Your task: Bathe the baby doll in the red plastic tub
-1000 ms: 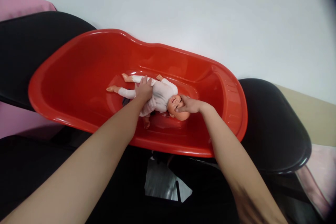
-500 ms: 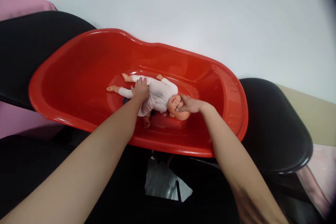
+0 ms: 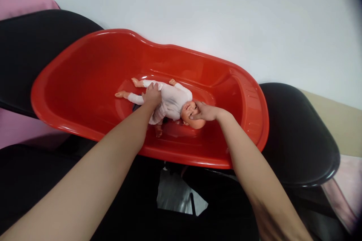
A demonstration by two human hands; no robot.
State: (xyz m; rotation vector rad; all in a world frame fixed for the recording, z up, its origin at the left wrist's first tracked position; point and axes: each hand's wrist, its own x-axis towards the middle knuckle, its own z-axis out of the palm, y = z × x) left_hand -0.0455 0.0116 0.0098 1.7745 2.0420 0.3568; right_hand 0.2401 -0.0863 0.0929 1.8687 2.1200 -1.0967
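A baby doll (image 3: 172,99) in a white top lies face up in a red baby bathtub (image 3: 79,83), with its bare feet to the left and its head to the right. My left hand (image 3: 152,95) is closed around the doll's lower body. At the other end, my right hand (image 3: 207,112) grips the doll's head, with fingers at the forehead and the thumb over the face. One doll arm lies along the far side, the other toward the near side. Something dark under the doll is mostly hidden.
A black chair seat (image 3: 36,56) is under the tub's left end, and another black seat (image 3: 299,135) is at its right. Behind the tub rises a white wall (image 3: 198,3). Pink cloth (image 3: 25,0) hangs at the upper left. A moulded ledge (image 3: 252,105) lines the tub's right end.
Both hands keep the same places on the doll. The whole view has shifted very slightly; the doll and the tub look unchanged.
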